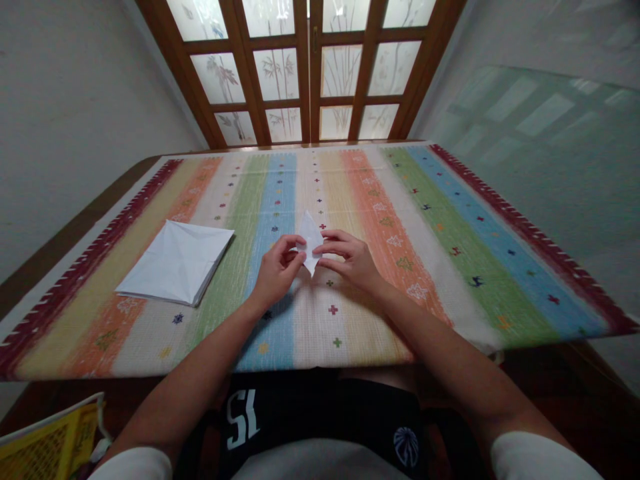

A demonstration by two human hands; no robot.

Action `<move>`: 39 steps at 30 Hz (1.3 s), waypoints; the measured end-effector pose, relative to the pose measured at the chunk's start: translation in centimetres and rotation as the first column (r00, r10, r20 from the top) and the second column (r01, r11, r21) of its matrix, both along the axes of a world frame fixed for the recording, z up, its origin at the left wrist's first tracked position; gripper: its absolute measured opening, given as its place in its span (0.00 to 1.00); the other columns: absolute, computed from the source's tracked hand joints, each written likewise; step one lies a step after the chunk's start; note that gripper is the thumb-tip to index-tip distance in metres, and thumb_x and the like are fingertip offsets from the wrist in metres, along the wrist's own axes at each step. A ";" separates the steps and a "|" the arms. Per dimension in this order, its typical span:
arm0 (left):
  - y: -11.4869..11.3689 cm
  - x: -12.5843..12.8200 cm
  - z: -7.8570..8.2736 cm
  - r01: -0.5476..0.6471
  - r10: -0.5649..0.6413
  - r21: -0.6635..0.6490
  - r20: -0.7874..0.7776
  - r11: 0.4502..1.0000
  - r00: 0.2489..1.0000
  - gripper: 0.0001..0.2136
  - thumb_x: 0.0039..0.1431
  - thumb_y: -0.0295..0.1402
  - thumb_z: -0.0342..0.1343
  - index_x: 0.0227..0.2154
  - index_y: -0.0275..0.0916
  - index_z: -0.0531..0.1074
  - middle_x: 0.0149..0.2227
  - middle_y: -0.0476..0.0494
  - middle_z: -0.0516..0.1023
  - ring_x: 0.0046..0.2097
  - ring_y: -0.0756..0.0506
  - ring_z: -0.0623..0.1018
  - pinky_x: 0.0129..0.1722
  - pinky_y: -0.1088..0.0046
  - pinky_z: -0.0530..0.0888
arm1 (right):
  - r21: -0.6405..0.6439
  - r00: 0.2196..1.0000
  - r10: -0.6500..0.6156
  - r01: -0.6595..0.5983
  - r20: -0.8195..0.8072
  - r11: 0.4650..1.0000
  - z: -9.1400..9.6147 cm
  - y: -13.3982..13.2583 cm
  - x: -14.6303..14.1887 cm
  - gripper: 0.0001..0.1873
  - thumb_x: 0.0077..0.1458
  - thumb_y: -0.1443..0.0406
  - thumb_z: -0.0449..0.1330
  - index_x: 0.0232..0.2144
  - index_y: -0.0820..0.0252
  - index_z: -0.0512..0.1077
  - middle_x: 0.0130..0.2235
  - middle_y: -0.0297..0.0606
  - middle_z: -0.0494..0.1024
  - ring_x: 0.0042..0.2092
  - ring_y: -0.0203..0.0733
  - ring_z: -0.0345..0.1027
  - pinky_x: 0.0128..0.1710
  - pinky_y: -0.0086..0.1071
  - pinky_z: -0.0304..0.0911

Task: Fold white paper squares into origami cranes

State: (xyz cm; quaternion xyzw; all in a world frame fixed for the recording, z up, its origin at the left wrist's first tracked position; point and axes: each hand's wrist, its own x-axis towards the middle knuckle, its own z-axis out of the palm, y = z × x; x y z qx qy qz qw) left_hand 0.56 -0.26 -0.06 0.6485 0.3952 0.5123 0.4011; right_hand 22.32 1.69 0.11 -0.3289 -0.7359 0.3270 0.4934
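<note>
Your left hand (279, 270) and right hand (353, 263) are both closed on a narrow white folded paper diamond (311, 233), pinching it between the fingertips above the middle of a striped woven tablecloth (380, 200). Fingers hide its centre, so fold detail is unreadable. A larger folded white paper square (175, 263) lies far left of both hands, not touching them. Near left, a yellow printed booklet (50, 440) is cut off by the frame.

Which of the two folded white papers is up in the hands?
The narrow, pointed folded white paper between the left hand and right hand. The other, a broader square folded paper, lies flat on the striped tablecloth, left of them.
</note>
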 end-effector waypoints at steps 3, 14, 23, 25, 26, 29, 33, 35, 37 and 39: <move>-0.1 -0.2 0.3 0.025 -0.020 0.052 -0.084 0.998 0.996 0.13 0.71 0.44 0.59 0.46 0.40 0.77 0.42 0.43 0.83 0.41 0.46 0.84 0.44 0.71 0.81 | -0.126 0.991 0.000 -0.016 -0.133 0.992 -0.2 -0.2 -0.5 0.12 0.57 0.51 0.75 0.35 0.51 0.85 0.47 0.42 0.82 0.51 0.50 0.78 0.52 0.46 0.78; -0.2 0.4 -0.2 0.009 -0.004 -0.074 0.075 0.997 0.997 0.28 0.58 0.46 0.74 0.54 0.46 0.66 0.39 0.47 0.86 0.38 0.45 0.87 0.41 0.70 0.83 | -0.392 0.960 0.025 -0.138 -0.279 0.909 -0.2 -0.6 -1.9 0.29 0.48 0.47 0.79 0.47 0.51 0.76 0.41 0.36 0.81 0.42 0.43 0.77 0.38 0.34 0.77; 0.0 0.0 0.5 0.056 -0.037 -0.219 0.089 0.974 0.995 0.27 0.51 0.44 0.78 0.51 0.39 0.79 0.36 0.41 0.89 0.36 0.41 0.88 0.39 0.65 0.86 | -0.366 0.983 0.002 -0.070 -0.183 0.928 -0.2 -0.6 -1.9 0.23 0.50 0.43 0.75 0.31 0.55 0.83 0.34 0.39 0.84 0.37 0.45 0.77 0.38 0.37 0.74; 0.1 0.0 0.4 0.061 -0.039 -0.237 0.095 0.970 0.995 0.25 0.50 0.43 0.79 0.48 0.38 0.80 0.35 0.42 0.88 0.35 0.42 0.88 0.37 0.65 0.86 | -0.363 0.985 0.004 -0.069 -0.175 0.929 -0.3 -0.5 -1.8 0.22 0.50 0.44 0.75 0.31 0.55 0.83 0.33 0.39 0.84 0.35 0.43 0.76 0.36 0.36 0.72; 0.2 0.0 0.3 0.060 -0.038 -0.243 0.095 0.968 0.995 0.25 0.49 0.43 0.79 0.47 0.38 0.80 0.33 0.43 0.88 0.34 0.42 0.88 0.36 0.66 0.86 | -0.361 0.985 0.006 -0.068 -0.170 0.930 -0.4 -0.5 -1.8 0.22 0.50 0.44 0.75 0.30 0.56 0.83 0.33 0.38 0.84 0.34 0.43 0.75 0.36 0.36 0.71; 0.3 0.1 0.3 0.053 -0.031 -0.235 0.094 0.970 0.995 0.23 0.50 0.43 0.78 0.44 0.38 0.79 0.33 0.43 0.87 0.33 0.43 0.87 0.35 0.68 0.85 | -0.358 0.988 -0.006 -0.050 -0.154 0.932 -0.4 -0.3 -1.7 0.22 0.50 0.45 0.75 0.30 0.56 0.83 0.31 0.38 0.84 0.33 0.42 0.73 0.35 0.35 0.70; 0.4 0.2 0.2 -0.036 0.061 -0.215 0.110 0.976 0.992 0.21 0.50 0.39 0.77 0.41 0.41 0.73 0.36 0.46 0.87 0.33 0.46 0.87 0.33 0.73 0.83 | -0.376 0.990 -0.046 -0.008 -0.135 0.927 -0.4 -0.2 -1.5 0.19 0.50 0.47 0.75 0.30 0.56 0.83 0.30 0.37 0.83 0.31 0.41 0.73 0.33 0.34 0.69; 0.4 0.1 0.2 -0.084 0.104 -0.195 0.095 0.977 0.990 0.20 0.49 0.38 0.77 0.36 0.41 0.70 0.37 0.47 0.86 0.32 0.48 0.86 0.33 0.75 0.82 | -0.389 0.988 -0.059 0.000 -0.140 0.921 -0.3 -0.2 -1.5 0.18 0.50 0.48 0.75 0.30 0.56 0.82 0.30 0.36 0.82 0.31 0.41 0.73 0.33 0.35 0.69; 0.4 0.0 0.2 -0.096 0.106 -0.151 0.061 0.984 0.992 0.18 0.51 0.39 0.76 0.32 0.40 0.71 0.36 0.47 0.85 0.32 0.48 0.85 0.34 0.74 0.82 | -0.407 0.986 -0.057 -0.012 -0.158 0.914 -0.4 -0.2 -1.6 0.18 0.49 0.48 0.76 0.30 0.55 0.82 0.30 0.36 0.82 0.31 0.41 0.73 0.33 0.35 0.70; 0.4 -0.1 0.3 -0.093 0.096 -0.105 0.024 0.990 0.995 0.15 0.54 0.41 0.75 0.32 0.39 0.75 0.35 0.47 0.84 0.32 0.48 0.85 0.35 0.73 0.83 | -0.439 0.979 -0.027 -0.066 -0.201 0.896 -0.5 -0.1 -1.6 0.19 0.49 0.48 0.76 0.31 0.55 0.82 0.32 0.37 0.83 0.32 0.41 0.74 0.34 0.35 0.72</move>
